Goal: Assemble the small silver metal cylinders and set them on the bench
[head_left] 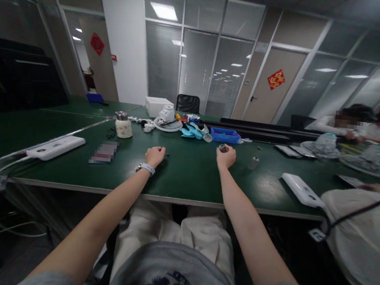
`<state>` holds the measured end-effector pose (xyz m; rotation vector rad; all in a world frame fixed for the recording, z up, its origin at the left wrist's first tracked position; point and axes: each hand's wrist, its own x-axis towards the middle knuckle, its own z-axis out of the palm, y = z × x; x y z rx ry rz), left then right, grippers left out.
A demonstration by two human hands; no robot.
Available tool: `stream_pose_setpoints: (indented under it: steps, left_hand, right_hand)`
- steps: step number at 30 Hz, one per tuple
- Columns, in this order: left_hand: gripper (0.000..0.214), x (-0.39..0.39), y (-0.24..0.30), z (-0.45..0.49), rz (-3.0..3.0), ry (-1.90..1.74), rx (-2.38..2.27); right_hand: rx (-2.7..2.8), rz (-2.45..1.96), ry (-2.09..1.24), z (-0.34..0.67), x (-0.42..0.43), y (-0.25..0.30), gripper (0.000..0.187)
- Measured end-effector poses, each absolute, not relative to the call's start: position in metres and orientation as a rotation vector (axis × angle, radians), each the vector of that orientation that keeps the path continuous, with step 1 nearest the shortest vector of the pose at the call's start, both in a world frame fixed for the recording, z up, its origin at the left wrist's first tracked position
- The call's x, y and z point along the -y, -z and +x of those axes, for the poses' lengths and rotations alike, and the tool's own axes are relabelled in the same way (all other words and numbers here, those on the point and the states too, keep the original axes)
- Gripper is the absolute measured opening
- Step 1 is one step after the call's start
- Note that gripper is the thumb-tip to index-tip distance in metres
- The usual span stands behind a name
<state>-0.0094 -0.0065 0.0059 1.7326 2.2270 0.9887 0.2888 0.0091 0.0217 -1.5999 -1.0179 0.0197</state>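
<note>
A long green surface (189,179) runs across the room. The person sits at its near edge with both bare arms stretched out over it. Close by on the right sits a co-worker in a pale top (364,240), and two more people (366,126) are bent over the far right end.

On the left side lies a white power strip (55,147), its cables trailing off the edge. A second power strip (303,190) lies on the right, near the co-worker. Along the far middle, well beyond the hands, stand a white box (158,106), a white fan guard (167,122) with a motor housing on it, loose blue fan blades (193,132) and a blue tray (225,136). A cream flask (123,127) with a metal cap stands upright to the left of them.

The left hand (155,155), with a pale watch band (146,168) on the wrist, is curled into a fist resting on the surface. I cannot tell whether anything is inside it. The right hand (226,156) is closed round a small round part (222,148), dark and metallic, held just over the surface on the near side of the blue tray. A small grey cylinder (253,163) stands just right of that hand, not touching it.
</note>
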Motion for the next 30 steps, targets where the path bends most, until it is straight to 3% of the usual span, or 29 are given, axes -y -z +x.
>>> stream_pose_setpoints:
  steps: [10, 30]
  left_hand:
    - [0.04, 0.01, -0.007, -0.009, 1.761, -0.97, -2.227]
    - [0.041, 0.008, -0.005, -0.009, 1.806, -0.958, -2.206]
  right_hand:
    - [0.838, -1.684, 0.074, 0.37, -0.024, -0.005, 0.041]
    - [0.937, -1.626, 0.086, 0.351, -0.025, -0.006, 0.051]
